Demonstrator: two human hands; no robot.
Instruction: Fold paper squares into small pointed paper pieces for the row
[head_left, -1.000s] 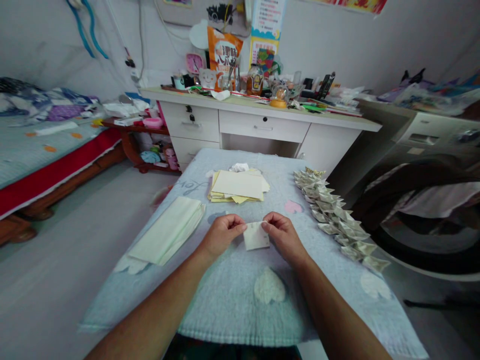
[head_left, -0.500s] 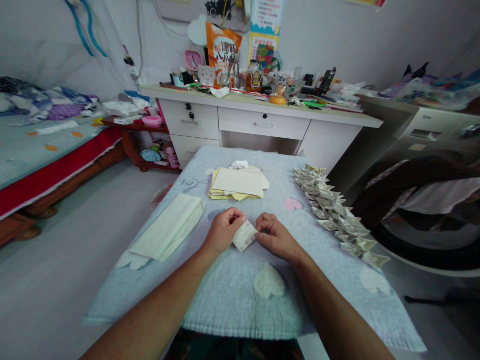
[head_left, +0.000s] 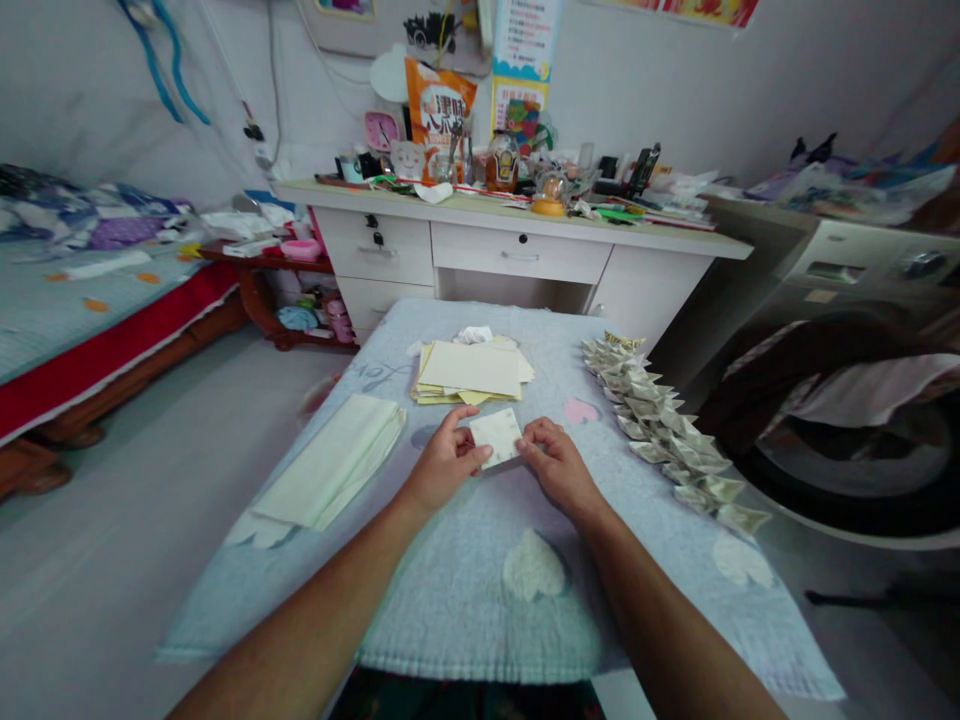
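Observation:
A small whitish square of folded paper (head_left: pixel 496 436) is held between my hands over the middle of the cloth-covered table. My left hand (head_left: pixel 448 455) pinches its left edge, thumb on top and fingers at the back. At its right edge, my right hand (head_left: pixel 553 455) grips it between thumb and curled fingers. Just beyond lies a stack of cream and yellow paper sheets (head_left: pixel 471 370). Left of my hands is a pile of long pale-green folded paper (head_left: pixel 330 460). Folded pointed paper pieces (head_left: pixel 667 430) stand nested in rows along the right side.
A blue patterned cloth (head_left: pixel 450 600) covers the table. Crumpled white tissue (head_left: pixel 474 335) sits behind the paper stack. Beyond is a white desk (head_left: pixel 517 250) crowded with small things. A washing machine (head_left: pixel 840 380) stands at the right, a bed (head_left: pixel 97 330) at the left.
The paper has turned from a slanted position to a flatter, more level one and moved slightly away from me. My left fingers have spread along its edge. The view has shifted slightly.

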